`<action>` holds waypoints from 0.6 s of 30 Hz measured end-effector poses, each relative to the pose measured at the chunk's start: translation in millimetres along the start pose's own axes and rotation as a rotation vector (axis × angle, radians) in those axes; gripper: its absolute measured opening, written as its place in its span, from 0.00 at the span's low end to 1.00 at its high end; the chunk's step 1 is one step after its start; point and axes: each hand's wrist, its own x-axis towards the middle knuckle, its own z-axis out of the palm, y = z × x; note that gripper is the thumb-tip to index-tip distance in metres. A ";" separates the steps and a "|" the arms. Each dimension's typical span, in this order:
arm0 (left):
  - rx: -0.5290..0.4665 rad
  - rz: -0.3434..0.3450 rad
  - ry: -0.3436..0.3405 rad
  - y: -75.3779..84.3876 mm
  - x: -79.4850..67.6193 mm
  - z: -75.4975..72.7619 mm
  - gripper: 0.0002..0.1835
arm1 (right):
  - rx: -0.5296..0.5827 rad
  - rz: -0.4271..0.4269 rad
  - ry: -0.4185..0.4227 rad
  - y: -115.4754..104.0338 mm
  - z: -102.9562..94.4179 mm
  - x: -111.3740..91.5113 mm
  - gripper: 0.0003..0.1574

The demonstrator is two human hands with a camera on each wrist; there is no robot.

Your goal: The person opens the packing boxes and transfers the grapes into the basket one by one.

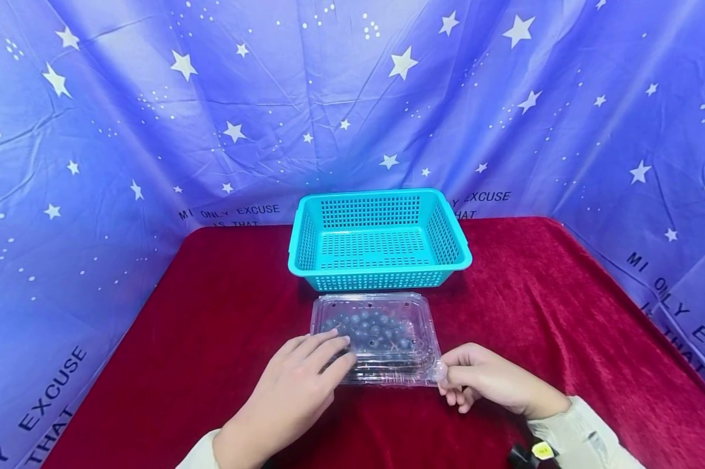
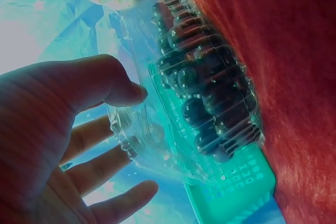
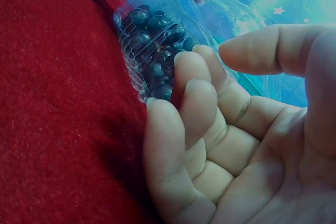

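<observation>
A clear plastic clamshell box (image 1: 396, 368) with its lid down lies on the red cloth. Dark grapes (image 1: 366, 329) on reddish stems show through the plastic, and close up in the left wrist view the grapes (image 2: 202, 93) look round and glossy. My left hand (image 1: 296, 387) rests on the box's left front part, fingers spread over the lid. At the right front corner, my right hand (image 1: 487, 379) pinches the box's rim between thumb and index finger. The other fingers of this right hand (image 3: 236, 145) curl beside the ribbed wall in the right wrist view.
Just behind the box stands a turquoise perforated basket (image 1: 381, 281) with nothing in it. Red velvet cloth (image 1: 211, 312) covers the table. A starry blue curtain (image 1: 305, 85) hangs around the back and sides. Near my right sleeve is a black object with a yellow label (image 1: 542, 451).
</observation>
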 end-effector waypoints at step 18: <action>-0.045 0.037 -0.024 -4.3 -4.3 -1.9 0.24 | -0.002 -0.006 -0.001 1.0 -0.3 -0.1 0.13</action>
